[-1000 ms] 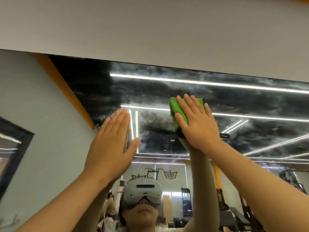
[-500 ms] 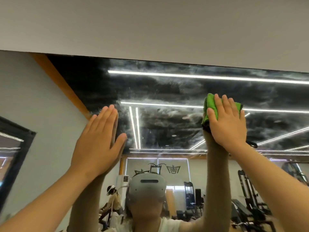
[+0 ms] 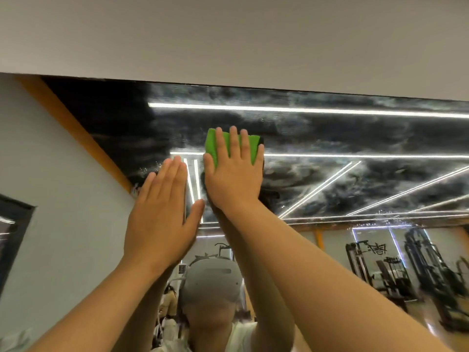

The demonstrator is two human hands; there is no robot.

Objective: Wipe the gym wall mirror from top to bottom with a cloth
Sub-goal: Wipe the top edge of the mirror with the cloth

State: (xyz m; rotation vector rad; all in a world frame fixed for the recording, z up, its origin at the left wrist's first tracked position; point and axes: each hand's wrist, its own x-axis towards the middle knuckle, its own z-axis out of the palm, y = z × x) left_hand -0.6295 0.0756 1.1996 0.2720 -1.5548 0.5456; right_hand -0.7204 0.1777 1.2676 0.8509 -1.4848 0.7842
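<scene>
Cloth [image 3: 211, 144] pressed flat under right grip [image 3: 232, 179] — seemingly against mirror [image 3: 330, 133].

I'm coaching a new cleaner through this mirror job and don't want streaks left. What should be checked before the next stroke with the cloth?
1. Contact: the green cloth lies flat against the mirror: ok.
2. Pressure: the right hand has its fingers straight and spread over the cloth, pressing it: ok.
3. Clear path: not ok for a leftward stroke; the left hand lies flat on the glass right beside the right hand.
4. Strip between the cloth and the mirror's top edge wiped: not ok, haze shows there.
5. Wiping face clean enough: cannot tell, it is hidden against the glass.
</scene>
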